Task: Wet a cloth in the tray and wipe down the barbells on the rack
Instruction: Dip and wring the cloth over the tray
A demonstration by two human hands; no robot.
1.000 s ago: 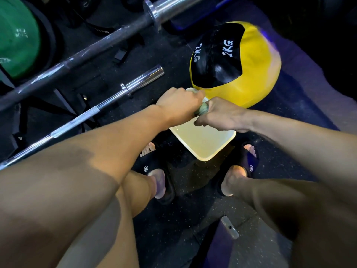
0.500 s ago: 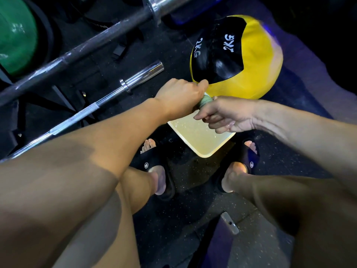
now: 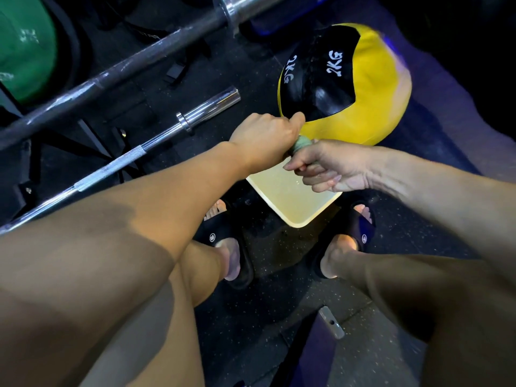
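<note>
1. The place is a gym, most likely its free-weights area.
2. Two steel barbells lie slanted across the left: an upper barbell (image 3: 156, 48) with a dark shaft and chrome sleeve, and a lower barbell (image 3: 134, 153) with knurled grip sections and a bare chrome sleeve end.
3. A green bumper plate (image 3: 25, 48) stands at the far left edge.
4. A yellow and black medicine ball (image 3: 346, 82), printed "2KG", sits on the ground beside the barbells.
5. The floor (image 3: 279, 275) is dark speckled rubber matting, the kind laid under weights.
6. Black frame members under the bars suggest a low rack, though the details are dim.
</note>
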